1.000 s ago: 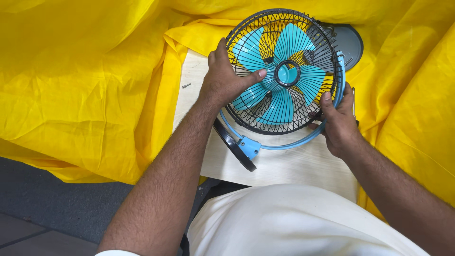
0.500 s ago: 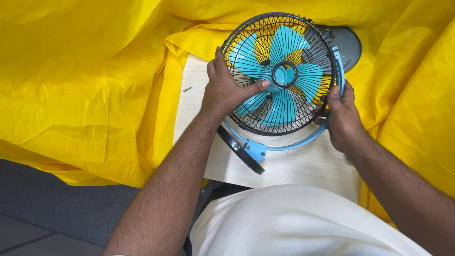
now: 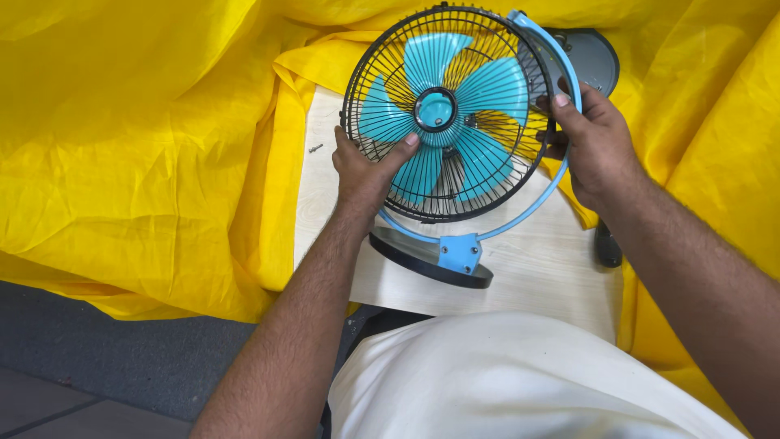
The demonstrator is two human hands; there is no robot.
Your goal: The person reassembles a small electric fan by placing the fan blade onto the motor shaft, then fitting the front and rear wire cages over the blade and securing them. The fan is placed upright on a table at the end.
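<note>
The left hand [image 3: 367, 167] gripped the wire cage of the small blue fan [image 3: 443, 114], thumb pressed across the bars. The right hand [image 3: 591, 142] clasped its blue frame. The fan stood on the pale tabletop [image 3: 536, 268], amid yellow cloth [image 3: 146, 138].

The left hand [image 3: 367, 167] sits mid-frame, fingers curled in a grip and thumb stretched toward the upper right, its bare forearm rising from the bottom edge. The right hand [image 3: 591, 142] grips at upper right, forearm entering from the lower right corner.
</note>
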